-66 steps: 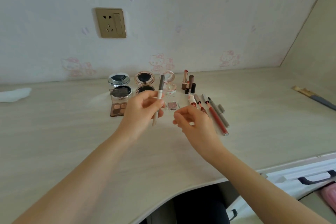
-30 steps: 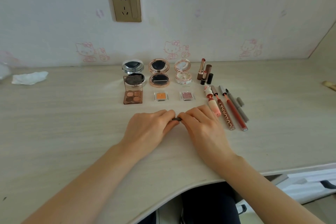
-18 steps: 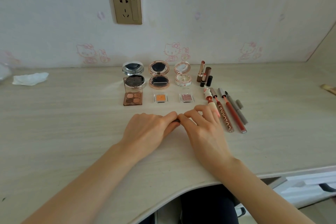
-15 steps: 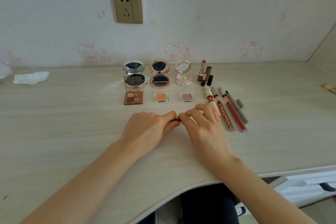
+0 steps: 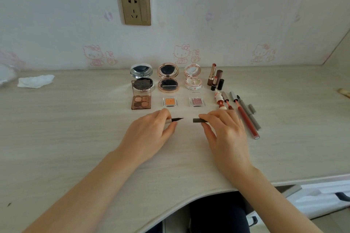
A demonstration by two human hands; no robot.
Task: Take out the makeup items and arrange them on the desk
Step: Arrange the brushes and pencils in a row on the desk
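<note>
At the centre of the frame, low over the desk (image 5: 75, 128), the left hand (image 5: 149, 134) pinches an eyeliner pen (image 5: 175, 119), its dark tip pointing right. Just right of it, apart from the tip, the right hand (image 5: 225, 130) pinches the pen's grey cap (image 5: 197, 120). Above them lie open compacts (image 5: 168, 77), eyeshadow pans (image 5: 170, 101) and, at right, lip pencils (image 5: 246, 119).

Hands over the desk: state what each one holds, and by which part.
The left hand pinches the eyeliner pen by its barrel, dark tip bare. The right hand pinches the pen's cap by its closed end.
</note>
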